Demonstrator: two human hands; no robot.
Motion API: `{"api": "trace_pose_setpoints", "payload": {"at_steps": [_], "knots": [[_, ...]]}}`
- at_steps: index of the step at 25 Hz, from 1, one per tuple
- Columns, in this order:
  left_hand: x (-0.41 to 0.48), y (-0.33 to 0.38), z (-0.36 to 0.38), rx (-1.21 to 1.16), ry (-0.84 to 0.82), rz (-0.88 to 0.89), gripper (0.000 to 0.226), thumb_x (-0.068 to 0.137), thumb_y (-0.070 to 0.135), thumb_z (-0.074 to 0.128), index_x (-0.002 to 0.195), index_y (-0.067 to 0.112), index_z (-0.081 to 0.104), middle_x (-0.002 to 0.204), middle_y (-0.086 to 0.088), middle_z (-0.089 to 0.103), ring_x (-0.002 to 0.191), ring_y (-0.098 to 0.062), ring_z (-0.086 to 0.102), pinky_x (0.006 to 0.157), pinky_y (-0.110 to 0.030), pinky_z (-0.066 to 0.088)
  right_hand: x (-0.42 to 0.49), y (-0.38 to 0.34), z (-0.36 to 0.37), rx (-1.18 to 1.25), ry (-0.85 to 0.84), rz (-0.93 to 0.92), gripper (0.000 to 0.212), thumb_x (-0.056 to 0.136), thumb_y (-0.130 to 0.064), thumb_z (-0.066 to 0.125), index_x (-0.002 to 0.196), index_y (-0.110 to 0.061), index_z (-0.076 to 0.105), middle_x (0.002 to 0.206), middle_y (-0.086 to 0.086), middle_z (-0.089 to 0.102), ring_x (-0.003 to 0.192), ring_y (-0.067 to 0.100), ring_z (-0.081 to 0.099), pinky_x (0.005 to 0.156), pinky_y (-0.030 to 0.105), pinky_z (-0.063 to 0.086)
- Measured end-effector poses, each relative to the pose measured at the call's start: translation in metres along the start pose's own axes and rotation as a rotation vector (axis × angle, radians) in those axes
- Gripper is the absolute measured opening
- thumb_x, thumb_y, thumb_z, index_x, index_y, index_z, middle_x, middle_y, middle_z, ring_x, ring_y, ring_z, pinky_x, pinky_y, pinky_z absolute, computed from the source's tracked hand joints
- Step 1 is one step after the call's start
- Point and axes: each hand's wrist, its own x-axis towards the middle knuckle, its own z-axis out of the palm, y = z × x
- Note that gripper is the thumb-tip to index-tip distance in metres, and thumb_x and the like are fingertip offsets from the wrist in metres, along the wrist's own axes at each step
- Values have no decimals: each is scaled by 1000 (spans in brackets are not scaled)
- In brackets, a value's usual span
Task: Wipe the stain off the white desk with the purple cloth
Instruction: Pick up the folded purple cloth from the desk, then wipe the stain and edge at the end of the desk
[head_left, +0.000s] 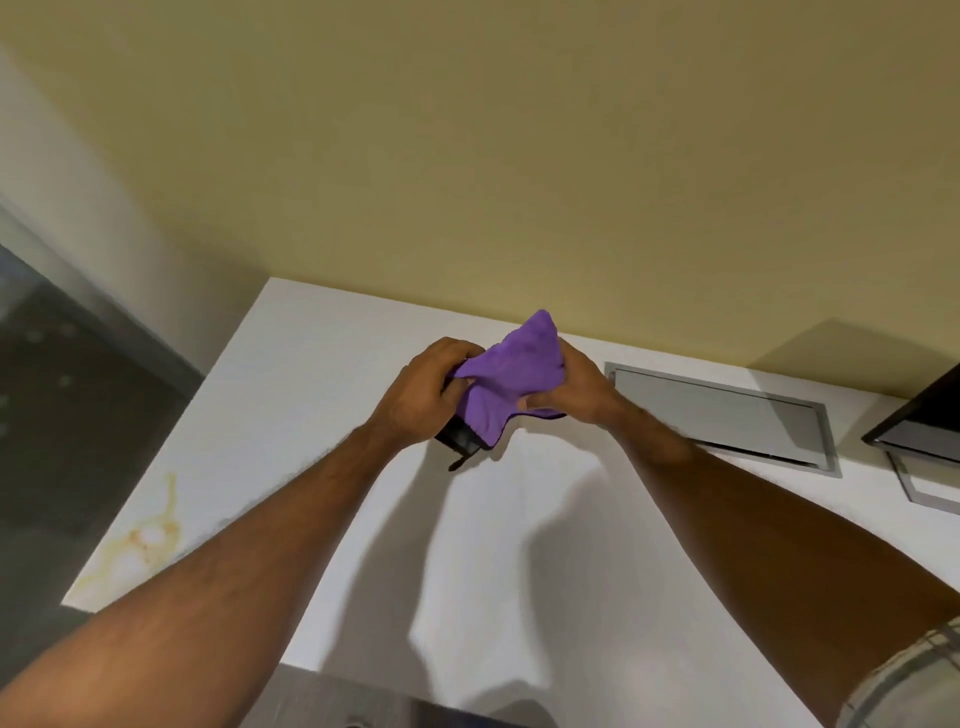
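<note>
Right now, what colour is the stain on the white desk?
Yellowish-orange, with pale blotches; the stain sits near the desk's left edge, seen in the head view.

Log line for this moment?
both hands, left hand and right hand, bunching cloth above desk | stain untouched

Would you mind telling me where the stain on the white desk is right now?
In the head view the yellowish stain lies at the near left corner of the white desk, left of the left forearm and well apart from the purple cloth.
</note>
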Motion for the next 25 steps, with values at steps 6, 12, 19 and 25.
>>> {"api": "trace_pose_setpoints", "payload": {"at_steps": [6,12,19,25], "knots": [[-104,-14,-49,-144,163,-170,21,96,21,47,114,24,59,106,9,66,97,-4,61,78,-16,50,-37,-38,62,-53,-16,-28,24,77,-25,84,89,-8,72,85,6,72,76,19,64,68,32,48],[-231,-44,-62,-288,288,-436,23,97,27,49,119,31,55,106,15,66,94,3,63,75,-15,52,-78,-71,146,-186,-157,-174,27,89,-31,72,85,-6,63,79,9,66,69,15,56,63,21,42],[-354,-72,-66,-399,339,-654,28,99,28,47,126,31,48,108,18,63,91,5,64,70,-13,54,-121,-94,249,-308,-346,-178,24,96,-32,62,101,-9,58,94,6,65,83,24,61,75,36,49],[-420,-100,-77,-402,383,-695,35,96,20,50,131,27,48,114,25,58,100,17,57,74,-3,46,-122,-127,307,-431,-389,-144,29,85,-30,74,107,-19,60,94,2,66,80,17,62,68,22,47]]}}
